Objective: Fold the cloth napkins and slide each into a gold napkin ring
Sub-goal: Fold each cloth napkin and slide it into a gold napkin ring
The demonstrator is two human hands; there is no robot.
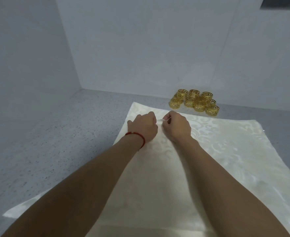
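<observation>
We have the cream damask napkin (217, 147) spread flat on the speckled grey counter (55, 134), reaching from near the far wall towards us. Both our hands work at its far edge, close together, knuckles up and fingers curled under. Our left hand (143, 126) and our right hand (176, 126) each pinch a small bit of the cloth between them, just above the surface. A red cord bracelet (137, 137) circles our left wrist. Beyond the napkin's far right edge, a cluster of gold napkin rings (194, 102) sits against the pale wall (140, 48).
</observation>
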